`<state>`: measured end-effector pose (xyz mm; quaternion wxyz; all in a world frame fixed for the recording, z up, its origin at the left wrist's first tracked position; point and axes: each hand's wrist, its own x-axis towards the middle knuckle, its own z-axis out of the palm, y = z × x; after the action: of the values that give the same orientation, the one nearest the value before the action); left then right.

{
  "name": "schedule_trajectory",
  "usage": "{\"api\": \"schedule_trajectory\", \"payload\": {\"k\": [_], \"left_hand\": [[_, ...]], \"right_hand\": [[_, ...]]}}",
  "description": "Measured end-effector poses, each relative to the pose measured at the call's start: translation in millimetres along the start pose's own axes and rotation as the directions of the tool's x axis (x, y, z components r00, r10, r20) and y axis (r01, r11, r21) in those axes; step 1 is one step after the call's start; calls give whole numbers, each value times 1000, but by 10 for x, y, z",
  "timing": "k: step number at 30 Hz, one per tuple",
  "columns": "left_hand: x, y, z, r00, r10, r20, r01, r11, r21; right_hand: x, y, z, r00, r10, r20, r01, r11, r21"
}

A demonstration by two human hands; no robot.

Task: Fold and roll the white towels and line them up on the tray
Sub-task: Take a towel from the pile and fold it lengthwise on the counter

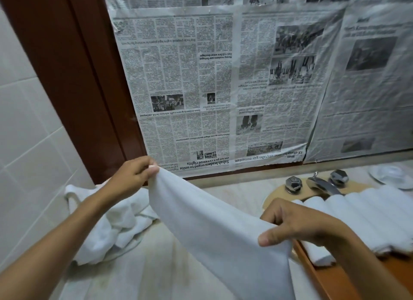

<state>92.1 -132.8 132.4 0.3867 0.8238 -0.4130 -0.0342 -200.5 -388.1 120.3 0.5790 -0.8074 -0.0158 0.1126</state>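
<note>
Left hand (134, 174): raised above the counter, thumb and fingers pinching one top corner of a white towel (212, 221). Right hand (297, 223): lower and nearer the camera, thumb and curled fingers pinching the opposite end of the same top edge. The towel is stretched between the two hands, clear of the counter along its upper edge. That edge slopes from the left hand, high and far, down to the right hand, low and near. From it the cloth hangs in one smooth sheet toward the bottom of the view, so its long axis runs diagonally across the work area.

Left of the held towel, below the left forearm, a pile of crumpled white towels (107, 221) lies on the counter. Right of the right hand, rolled towels (368, 214) lie side by side and touching on a wooden tray (335, 282). Their long axes are parallel, slanting from the faucet side toward the right edge of the view.

Surface: a pale stone countertop (145, 266). A chrome faucet (321, 184) with two faceted knobs stands behind the rolls, with a white dish (391, 176) near the right edge.

Room: newspaper sheets (223, 87), print upside down, cover the panel behind the counter. A dark brown wooden frame (78, 76) borders it on the left, with white wall tiles (22, 121) beyond.
</note>
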Motion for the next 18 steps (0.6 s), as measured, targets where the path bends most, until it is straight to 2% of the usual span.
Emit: {"api": "schedule_trajectory", "payload": {"k": [2, 3, 5, 7, 11, 15, 17, 18], "left_hand": [[-44, -22, 93, 994, -99, 51, 110, 955, -275], [-67, -41, 126, 989, -117, 92, 142, 925, -353], [-111, -102, 215, 982, -121, 146, 171, 900, -400], [-139, -174, 297, 977, -143, 158, 198, 882, -429], [-156, -243, 454, 967, -243, 73, 242, 798, -553], [-260, -305, 673, 922, -388, -22, 268, 675, -687], [-351, -391, 825, 896, -440, -51, 290, 670, -683], [-396, -438, 910, 895, -441, -70, 302, 712, -634]], "right_hand": [[-63, 94, 9, 998, 60, 13, -61, 998, 34], [-74, 172, 31, 993, 115, 14, -116, 993, 31], [-110, 373, 99, 973, 228, -19, -228, 974, 6], [-171, 547, 154, 961, 275, -42, -274, 961, 26], [-375, 516, 182, 966, 230, -118, -213, 967, 140], [-530, 293, 213, 967, 29, -255, 21, 982, 188], [-556, 350, 290, 962, 25, -272, 41, 971, 236], [-560, 466, 346, 946, 85, -313, 0, 965, 262]]}}
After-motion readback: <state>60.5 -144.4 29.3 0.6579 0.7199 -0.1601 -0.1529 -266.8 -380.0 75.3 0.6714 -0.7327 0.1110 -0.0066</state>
